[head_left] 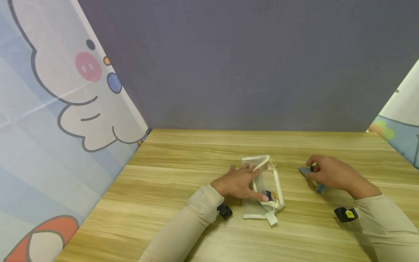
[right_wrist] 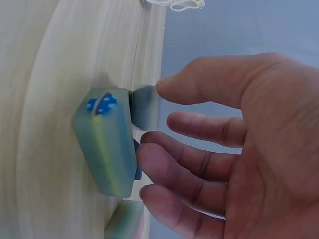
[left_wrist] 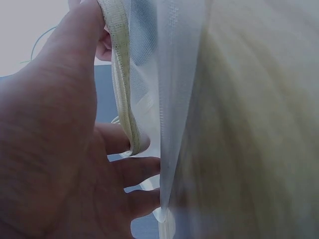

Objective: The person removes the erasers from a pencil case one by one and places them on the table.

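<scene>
A white mesh zip pouch (head_left: pixel 258 213) lies on the table with its zipped mouth spread. Across it rests my left hand (head_left: pixel 240 182), fingers and thumb fairly straight. In the left wrist view, the zipper edge (left_wrist: pixel 122 74) runs between thumb and fingers. A small dark-blue and orange item (head_left: pixel 271 195) shows inside the pouch by the thumb. My right hand (head_left: pixel 334 173) hovers with loosely bent fingers at a few small blue-grey pieces. One is a pale blue-green block (right_wrist: pixel 104 149) with a blue spotted picture; the fingertips are close to it, and I cannot tell whether they touch.
A wood-grain table (head_left: pixel 170 156) carries everything. A dark grey panel (head_left: pixel 248 65) stands along its back edge, and a cartoon-print sheet (head_left: pixel 49 109) borders the left. More small blocks (right_wrist: pixel 124 219) lie beside the spotted one. A cord loop (head_left: pixel 272 162) hangs from the pouch's far corner.
</scene>
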`<state>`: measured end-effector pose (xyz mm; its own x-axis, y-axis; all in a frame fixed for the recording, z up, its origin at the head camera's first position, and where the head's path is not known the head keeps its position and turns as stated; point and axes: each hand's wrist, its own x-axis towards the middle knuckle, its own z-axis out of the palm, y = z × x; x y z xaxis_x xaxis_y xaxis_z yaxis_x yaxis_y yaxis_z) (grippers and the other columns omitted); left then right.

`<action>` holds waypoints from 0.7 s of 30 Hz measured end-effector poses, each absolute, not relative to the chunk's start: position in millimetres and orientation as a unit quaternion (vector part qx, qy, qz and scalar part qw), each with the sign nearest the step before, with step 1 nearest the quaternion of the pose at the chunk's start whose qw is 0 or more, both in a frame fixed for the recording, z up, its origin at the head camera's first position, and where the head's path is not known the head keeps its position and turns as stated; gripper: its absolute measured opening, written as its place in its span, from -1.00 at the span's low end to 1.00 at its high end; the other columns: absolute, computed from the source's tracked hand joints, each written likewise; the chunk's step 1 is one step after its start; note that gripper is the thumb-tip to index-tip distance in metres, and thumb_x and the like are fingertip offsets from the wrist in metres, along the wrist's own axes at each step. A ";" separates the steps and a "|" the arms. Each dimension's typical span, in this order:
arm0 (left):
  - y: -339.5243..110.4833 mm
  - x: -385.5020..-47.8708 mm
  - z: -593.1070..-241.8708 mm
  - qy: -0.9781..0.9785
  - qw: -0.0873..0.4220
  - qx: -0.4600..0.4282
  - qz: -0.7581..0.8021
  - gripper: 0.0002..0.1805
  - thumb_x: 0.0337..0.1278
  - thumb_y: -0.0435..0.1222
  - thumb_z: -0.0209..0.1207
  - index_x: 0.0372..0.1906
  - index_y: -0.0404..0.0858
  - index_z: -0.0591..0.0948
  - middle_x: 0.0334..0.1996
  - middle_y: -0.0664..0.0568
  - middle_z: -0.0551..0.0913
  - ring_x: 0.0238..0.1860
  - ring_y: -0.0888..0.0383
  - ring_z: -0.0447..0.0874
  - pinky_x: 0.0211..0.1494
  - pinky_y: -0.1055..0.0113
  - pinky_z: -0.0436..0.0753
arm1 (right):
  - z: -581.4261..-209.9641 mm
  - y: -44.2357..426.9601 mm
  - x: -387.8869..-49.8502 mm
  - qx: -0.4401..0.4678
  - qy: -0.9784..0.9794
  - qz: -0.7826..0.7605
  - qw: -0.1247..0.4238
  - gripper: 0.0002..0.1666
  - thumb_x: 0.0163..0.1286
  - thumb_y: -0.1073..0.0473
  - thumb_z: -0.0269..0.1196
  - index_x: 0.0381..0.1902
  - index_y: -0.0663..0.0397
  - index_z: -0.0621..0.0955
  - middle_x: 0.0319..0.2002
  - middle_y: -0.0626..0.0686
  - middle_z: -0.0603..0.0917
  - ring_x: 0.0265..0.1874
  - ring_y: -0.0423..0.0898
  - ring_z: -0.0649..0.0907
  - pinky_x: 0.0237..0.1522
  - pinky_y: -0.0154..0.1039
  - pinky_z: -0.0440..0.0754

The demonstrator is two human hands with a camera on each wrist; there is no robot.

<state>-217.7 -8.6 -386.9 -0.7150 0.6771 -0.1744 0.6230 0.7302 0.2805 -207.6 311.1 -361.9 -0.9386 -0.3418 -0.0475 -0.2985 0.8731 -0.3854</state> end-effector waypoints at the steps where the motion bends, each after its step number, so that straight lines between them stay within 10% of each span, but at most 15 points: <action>1: -8.5 -217.7 -386.9 0.921 0.133 0.353 0.101 0.17 0.04 0.49 0.09 0.63 0.02 -0.02 0.58 0.03 0.01 0.59 0.05 -0.24 0.49 -0.29 -0.18 | -361.7 310.6 -207.4 -0.166 0.966 -0.190 0.055 -0.52 0.39 0.09 0.29 0.07 0.37 0.55 -0.26 0.09 0.68 -0.40 -0.12 0.63 -0.41 -0.09 0.57; 21: -7.3 -218.6 -388.2 0.922 0.131 0.351 0.100 0.19 0.02 0.51 0.08 0.64 0.00 -0.01 0.58 0.06 0.04 0.59 0.04 -0.23 0.49 -0.29 -0.15 | -365.9 279.1 -200.8 -0.215 0.945 -0.247 -0.024 -0.75 0.45 0.17 0.25 -0.03 0.21 0.66 -0.39 -0.16 0.65 -0.51 -0.28 0.54 -0.40 -0.23 0.54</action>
